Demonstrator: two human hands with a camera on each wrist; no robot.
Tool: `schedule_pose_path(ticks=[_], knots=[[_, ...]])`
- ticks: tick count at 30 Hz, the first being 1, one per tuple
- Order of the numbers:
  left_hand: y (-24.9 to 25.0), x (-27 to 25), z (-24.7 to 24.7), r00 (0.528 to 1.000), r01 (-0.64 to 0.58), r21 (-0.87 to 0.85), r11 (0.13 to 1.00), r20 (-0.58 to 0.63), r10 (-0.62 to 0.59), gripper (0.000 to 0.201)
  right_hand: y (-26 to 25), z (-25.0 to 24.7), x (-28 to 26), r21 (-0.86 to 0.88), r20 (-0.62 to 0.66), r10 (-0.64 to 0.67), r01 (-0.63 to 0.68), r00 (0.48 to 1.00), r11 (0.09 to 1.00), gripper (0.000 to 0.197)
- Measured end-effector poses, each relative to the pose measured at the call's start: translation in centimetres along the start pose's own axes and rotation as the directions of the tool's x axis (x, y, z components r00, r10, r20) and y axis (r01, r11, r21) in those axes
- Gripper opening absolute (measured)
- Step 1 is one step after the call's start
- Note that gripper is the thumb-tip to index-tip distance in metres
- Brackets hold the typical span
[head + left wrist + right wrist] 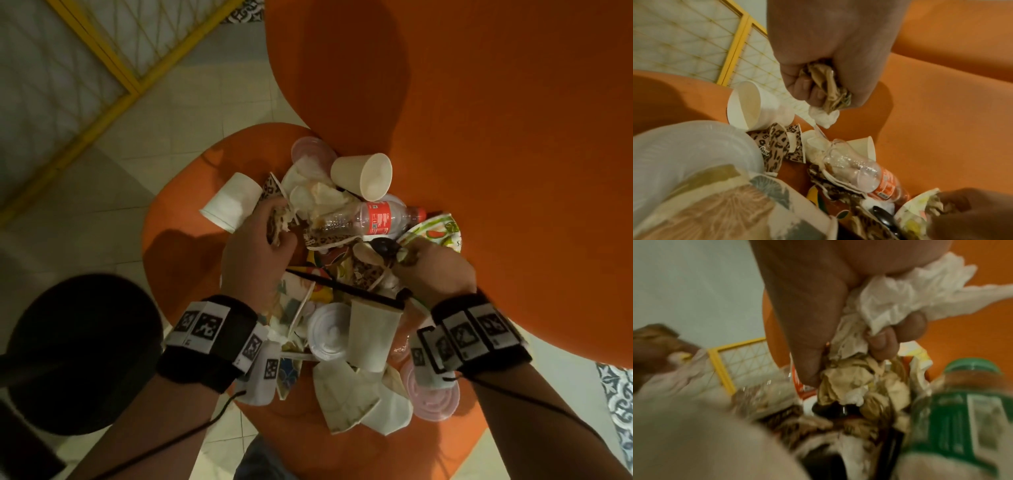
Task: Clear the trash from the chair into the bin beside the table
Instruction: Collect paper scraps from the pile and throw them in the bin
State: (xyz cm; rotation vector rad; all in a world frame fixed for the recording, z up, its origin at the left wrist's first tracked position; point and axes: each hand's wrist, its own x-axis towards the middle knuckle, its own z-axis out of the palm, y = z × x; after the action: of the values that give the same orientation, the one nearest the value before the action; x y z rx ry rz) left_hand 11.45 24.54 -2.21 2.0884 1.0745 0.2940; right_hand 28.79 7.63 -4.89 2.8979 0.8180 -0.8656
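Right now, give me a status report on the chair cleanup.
Left hand grips crumpled paper. Right hand grips tissue wad. Trash pile on chair. Bin unseen.

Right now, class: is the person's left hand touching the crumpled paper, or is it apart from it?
Touching. The left wrist view shows the left hand with its fingers curled round the crumpled paper, which bulges out of the fist with no gap.

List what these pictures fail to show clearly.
- Bin: outside every view.
- Green-labelled bottle: right wrist view only, blurred, label unreadable.
- Right hand: its fingers are hidden behind the hand in the head view.
- Crumpled wad in the left hand: mostly hidden by the fist.
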Motion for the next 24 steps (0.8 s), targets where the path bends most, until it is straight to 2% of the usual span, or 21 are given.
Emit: schedule_pose_path(ticks=[3,5,7,9,11,14,17,21,24], knots=[[0.5,-1.3,-0.1,0.996,0.045,-0.019,0.999,0.077,-0.043,0.03,0.9,-1.8,-0.9,0.181,-0.085,0.059,-0.042,0.995,0.983,0.039],[0.8,-2.6,0.2,0.991,0.012,0.078,0.997,0.129,-0.022,0.02,1.3,-2.6,-1.4,0.263,-0.132,0.093,-0.055,0.987,0.963,0.04],[1.1,-3.7,0.4,0.97,-0.113,0.26,0.959,0.24,0.049,0.02,1.6,-3.0,-1.9,0.321,-0.17,0.097,-0.038,0.981,0.946,0.038],[1.2,-4.5,0.6,0.907,-0.254,0.448,0.857,0.419,0.05,0.03,1.8,-3.0,-2.4,0.364,-0.191,0.081,-0.006,0.978,0.931,0.03],[1.3,-5.1,0.8,0.849,-0.364,0.562,0.743,0.528,0.016,0.038,2.0,-2.9,-2.8,0.379,-0.182,0.053,0.02,0.982,0.925,0.024],[1.6,-5.9,1.7,0.826,-0.394,0.625,0.674,0.563,-0.039,0.041,1.9,-2.7,-3.7,0.395,-0.157,0.007,0.057,0.988,0.917,0.024],[1.4,-6.1,2.4,0.82,-0.387,0.666,0.638,0.565,-0.092,0.047,1.8,-2.1,-4.9,0.456,-0.201,-0.024,0.115,0.979,0.883,0.025],[0.9,-6.0,3.6,0.815,-0.42,0.736,0.532,0.563,-0.136,0.034,1.6,-1.6,-6.7,0.559,-0.186,-0.024,0.126,0.982,0.82,0.022],[0.8,-6.2,4.6,0.809,-0.456,0.753,0.475,0.573,-0.13,0.027,2.0,-1.0,-7.4,0.623,-0.167,0.031,0.081,0.985,0.778,0.017]])
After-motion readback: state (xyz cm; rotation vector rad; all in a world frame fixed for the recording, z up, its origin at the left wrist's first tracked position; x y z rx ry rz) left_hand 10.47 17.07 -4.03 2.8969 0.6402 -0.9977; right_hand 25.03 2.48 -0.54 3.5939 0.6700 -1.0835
